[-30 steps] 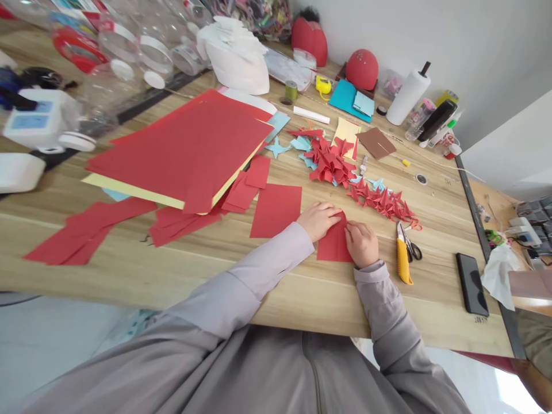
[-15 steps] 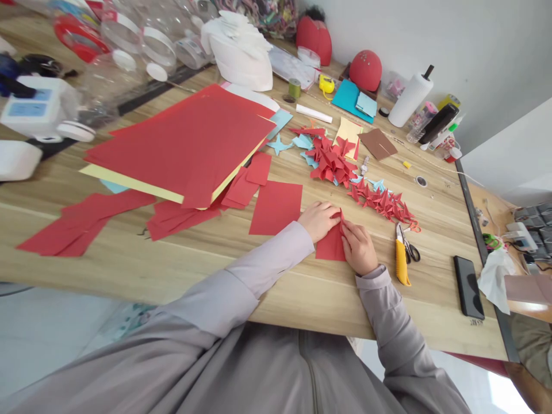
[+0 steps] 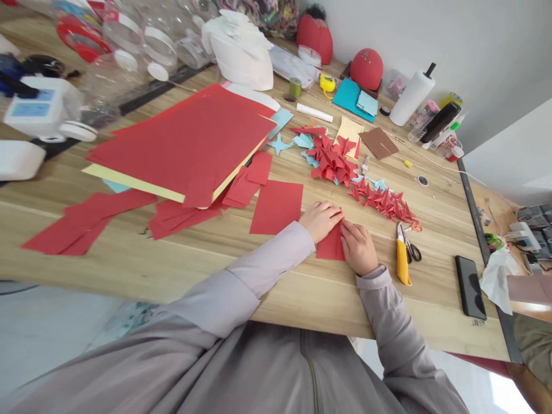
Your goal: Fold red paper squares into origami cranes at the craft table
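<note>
The small red paper sheet (image 3: 330, 248) lies on the pale wooden tabletop (image 3: 172, 264) before me, grasped by both my hands: my left hand (image 3: 319, 222) keeps hold of its far end, and the fingertips of my right hand (image 3: 359, 247) bear on its right edge. Reading the clock from that sheet, a flat red paper square (image 3: 276, 207) sits at ten, just beyond my left wrist. At three, near my right hand, lie a yellow-handled box cutter (image 3: 402, 261) and black-handled scissors (image 3: 414, 253). A heap of folded red paper stars (image 3: 333, 164) stands at twelve, a row of pointed red paper stars (image 3: 382, 202) toward two. Past the square, a stack of large red paper sheets (image 3: 185, 144) spreads at ten. A rounded white holder (image 3: 244, 66) brimming with white tissue-like sheets stands at eleven; clear plastic bottles (image 3: 159, 49) crowd beyond ten. Far off at one, a clear plastic container (image 3: 394, 85) has something pink inside, too blurred to name.
</note>
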Motion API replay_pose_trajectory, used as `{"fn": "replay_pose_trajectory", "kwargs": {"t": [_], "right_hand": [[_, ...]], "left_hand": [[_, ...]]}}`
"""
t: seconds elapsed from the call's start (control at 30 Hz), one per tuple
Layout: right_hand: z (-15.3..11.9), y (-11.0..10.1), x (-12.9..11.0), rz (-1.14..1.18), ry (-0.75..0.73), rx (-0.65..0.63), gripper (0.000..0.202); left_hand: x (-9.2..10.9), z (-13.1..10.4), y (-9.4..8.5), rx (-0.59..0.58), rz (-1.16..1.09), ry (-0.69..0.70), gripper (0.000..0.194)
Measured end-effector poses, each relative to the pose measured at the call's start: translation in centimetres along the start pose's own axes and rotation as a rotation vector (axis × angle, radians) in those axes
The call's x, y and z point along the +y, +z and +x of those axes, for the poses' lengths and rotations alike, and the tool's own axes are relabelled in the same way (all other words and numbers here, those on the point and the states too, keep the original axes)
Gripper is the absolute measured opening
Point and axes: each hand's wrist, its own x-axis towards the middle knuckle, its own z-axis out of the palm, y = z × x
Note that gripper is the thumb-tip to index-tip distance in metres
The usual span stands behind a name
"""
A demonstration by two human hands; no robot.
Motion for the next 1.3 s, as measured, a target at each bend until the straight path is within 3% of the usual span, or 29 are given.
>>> {"fn": "replay_pose_trajectory", "kwargs": {"t": [0.23, 0.43, 0.83, 1.03, 1.3], "right_hand": [[-0.17, -0.42, 0.42, 0.076, -0.017, 0.032, 0.034], [-0.3, -0.77, 0.4, 0.042, -0.025, -0.046, 0.036], [-0.26, -0.75, 0.23, 0.0, -0.028, -0.066, 0.035], [-0.25, -0.73, 0.26, -0.01, -0.029, -0.065, 0.034], [-0.25, -0.62, 0.42, 0.007, -0.037, -0.047, 0.033]], "left_hand": [[-0.06, -0.07, 0.11, -0.004, 0.032, 0.022, 0.028], [-0.06, -0.17, 0.19, 0.014, 0.041, 0.003, 0.029], [-0.06, -0.12, 0.26, -0.021, 0.084, 0.011, 0.033], [0.14, -0.17, 0.16, -0.006, 0.145, -0.067, 0.04], [-0.06, -0.28, 0.08, -0.027, 0.105, -0.004, 0.037]]}}
